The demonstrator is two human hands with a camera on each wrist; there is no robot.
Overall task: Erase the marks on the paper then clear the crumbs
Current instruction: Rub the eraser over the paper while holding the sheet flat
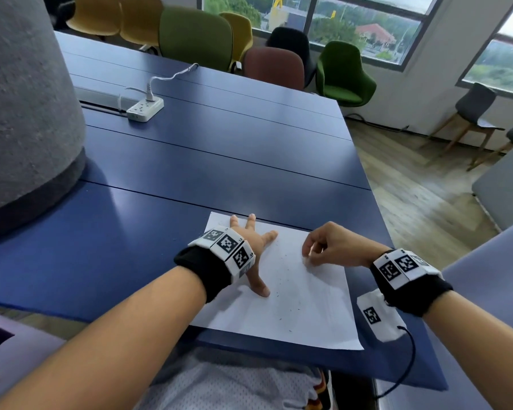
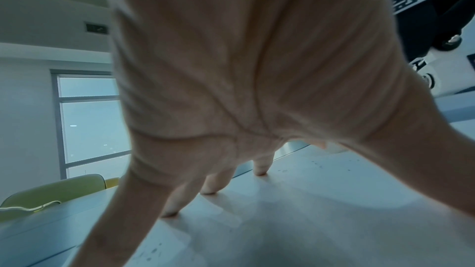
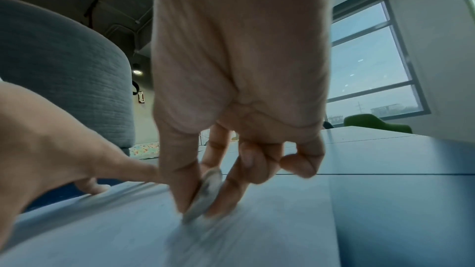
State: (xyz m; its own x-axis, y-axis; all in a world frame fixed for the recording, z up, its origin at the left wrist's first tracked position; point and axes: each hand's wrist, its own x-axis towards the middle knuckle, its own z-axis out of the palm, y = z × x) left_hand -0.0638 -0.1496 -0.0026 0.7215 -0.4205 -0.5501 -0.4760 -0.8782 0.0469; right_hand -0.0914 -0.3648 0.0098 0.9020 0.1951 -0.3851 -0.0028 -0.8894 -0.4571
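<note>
A white sheet of paper (image 1: 302, 303) lies at the near edge of the blue table (image 1: 219, 149). Small dark crumbs (image 1: 285, 294) are scattered over its middle. My left hand (image 1: 253, 247) presses the paper's left part with spread, straight fingers (image 2: 259, 166). My right hand (image 1: 323, 247) pinches a worn whitish eraser (image 3: 205, 194) between thumb and fingers. The eraser's lower end touches the paper (image 3: 180, 241) near its far right part. In the head view the eraser is mostly hidden under the fingers.
A white power strip (image 1: 145, 109) with a cable lies farther back on the table. A big grey felt shape (image 1: 24, 108) stands at the left. Chairs (image 1: 196, 37) line the far side. A white tagged pouch (image 1: 379, 316) hangs at my right wrist near the table's corner.
</note>
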